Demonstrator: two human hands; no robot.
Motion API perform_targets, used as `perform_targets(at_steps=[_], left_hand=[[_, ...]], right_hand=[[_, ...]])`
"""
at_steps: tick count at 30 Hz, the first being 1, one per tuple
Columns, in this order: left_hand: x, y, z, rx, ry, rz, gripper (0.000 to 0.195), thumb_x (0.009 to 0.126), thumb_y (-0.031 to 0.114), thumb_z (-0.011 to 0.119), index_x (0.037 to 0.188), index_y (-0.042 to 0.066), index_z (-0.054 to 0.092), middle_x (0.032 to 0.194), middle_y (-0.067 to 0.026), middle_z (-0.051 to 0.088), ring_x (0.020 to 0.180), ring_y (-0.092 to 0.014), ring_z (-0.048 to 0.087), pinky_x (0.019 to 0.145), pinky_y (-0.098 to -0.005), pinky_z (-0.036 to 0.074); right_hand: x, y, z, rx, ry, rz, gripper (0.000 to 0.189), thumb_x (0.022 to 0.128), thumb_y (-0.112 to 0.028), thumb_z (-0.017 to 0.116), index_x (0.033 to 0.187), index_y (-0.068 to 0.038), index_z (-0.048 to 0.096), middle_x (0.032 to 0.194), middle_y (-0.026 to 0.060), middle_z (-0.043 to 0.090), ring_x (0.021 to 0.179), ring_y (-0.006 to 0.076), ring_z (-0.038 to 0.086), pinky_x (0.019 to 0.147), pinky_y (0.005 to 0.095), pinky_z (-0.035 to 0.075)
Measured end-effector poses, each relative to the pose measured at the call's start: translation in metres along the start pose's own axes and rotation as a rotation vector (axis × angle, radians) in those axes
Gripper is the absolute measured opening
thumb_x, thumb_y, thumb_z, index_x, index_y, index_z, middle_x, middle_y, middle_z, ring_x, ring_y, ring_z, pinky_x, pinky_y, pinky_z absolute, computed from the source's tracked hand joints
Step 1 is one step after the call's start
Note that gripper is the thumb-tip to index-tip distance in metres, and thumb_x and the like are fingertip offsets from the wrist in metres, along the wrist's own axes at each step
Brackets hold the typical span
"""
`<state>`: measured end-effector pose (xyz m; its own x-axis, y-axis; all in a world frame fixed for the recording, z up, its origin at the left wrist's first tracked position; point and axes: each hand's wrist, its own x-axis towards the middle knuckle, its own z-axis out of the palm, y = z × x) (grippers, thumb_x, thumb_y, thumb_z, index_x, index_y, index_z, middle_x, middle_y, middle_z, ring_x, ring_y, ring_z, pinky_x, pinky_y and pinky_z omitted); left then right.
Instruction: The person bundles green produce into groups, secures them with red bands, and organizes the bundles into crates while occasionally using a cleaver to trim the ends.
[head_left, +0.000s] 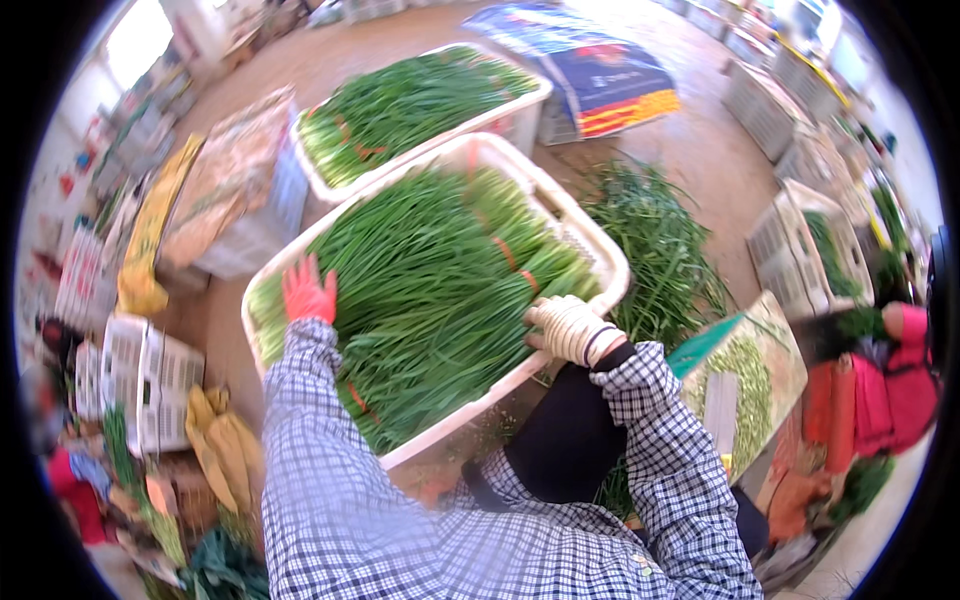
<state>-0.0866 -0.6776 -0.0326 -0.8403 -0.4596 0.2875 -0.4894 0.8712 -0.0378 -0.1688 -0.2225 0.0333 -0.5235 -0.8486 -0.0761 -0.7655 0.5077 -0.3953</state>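
Before me a white plastic crate (616, 279) is filled with bundles of green garlic chives (420, 247), tied with orange bands (530, 280). My left hand (309, 291), in a red glove, lies spread on the chives at the crate's left side, holding nothing. At the near right, my right hand (564, 327) wears a pale glove with wrapped bands. Its bent fingertips touch the leaves of a banded bundle just inside the rim; whether they grip it is hidden. Pale stem ends point both ways, towards the left wall and the far right corner.
Behind stands another filled crate (541, 91), beside a load under printed plastic sheeting (611, 75). Loose leaves (649, 240) are heaped on the floor at right. Nearer is a board (772, 322) with chopped bits and a flat blade (721, 412). People sit at both edges.
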Motion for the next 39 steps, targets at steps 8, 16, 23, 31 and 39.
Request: perform_targets(at_steps=[8,16,23,31,39], left_hand=[[0.047,0.126,-0.047,0.024,-0.422,-0.14,0.076,0.094,0.061,0.031,0.149,0.008,0.031,0.153,-0.0119,0.033,0.142,-0.034,0.026,0.117,-0.0481,0.015],[0.0,0.406,-0.065,-0.761,0.001,0.451,0.06,0.08,0.04,0.072,0.12,-0.002,0.06,0.116,-0.0241,0.062,0.113,-0.037,0.056,0.1,-0.0424,0.042],[-0.186,0.58,-0.137,-0.719,-0.885,1.635,0.05,0.09,0.04,0.056,0.126,0.005,0.059,0.119,-0.0211,0.063,0.108,-0.034,0.061,0.094,-0.0423,0.047],[-0.257,0.597,-0.101,-0.208,-0.657,1.464,0.067,0.082,0.05,0.061,0.133,0.007,0.048,0.092,-0.0232,0.069,0.087,-0.04,0.066,0.078,-0.0496,0.051],[-0.327,0.619,-0.071,-0.14,-0.557,1.408,0.101,0.083,0.049,0.065,0.143,-0.013,0.012,0.099,-0.0281,0.067,0.091,-0.043,0.065,0.079,-0.0475,0.051]], right_hand=[[-0.228,0.01,-0.035,0.163,0.717,0.374,0.024,0.076,-0.01,0.069,0.099,-0.004,0.068,0.096,0.0151,0.065,0.092,0.0352,0.061,0.082,0.0422,0.05],[-0.309,0.001,0.052,-0.01,0.691,0.581,0.032,0.076,-0.023,0.07,0.102,-0.005,0.064,0.099,0.016,0.064,0.101,0.0356,0.059,0.092,0.0444,0.046],[-0.344,0.024,0.221,0.2,-0.29,0.789,0.033,0.079,-0.03,0.062,0.099,-0.007,0.071,0.1,0.0163,0.07,0.094,0.0337,0.067,0.08,0.0436,0.053],[-0.371,0.063,0.229,0.355,-0.311,0.881,0.031,0.077,-0.026,0.066,0.101,-0.008,0.073,0.1,0.0135,0.071,0.09,0.0332,0.068,0.078,0.042,0.053],[-0.417,0.07,0.194,0.446,-0.01,1.003,0.03,0.077,-0.027,0.067,0.101,-0.01,0.073,0.099,0.013,0.071,0.089,0.033,0.068,0.078,0.0418,0.053]])
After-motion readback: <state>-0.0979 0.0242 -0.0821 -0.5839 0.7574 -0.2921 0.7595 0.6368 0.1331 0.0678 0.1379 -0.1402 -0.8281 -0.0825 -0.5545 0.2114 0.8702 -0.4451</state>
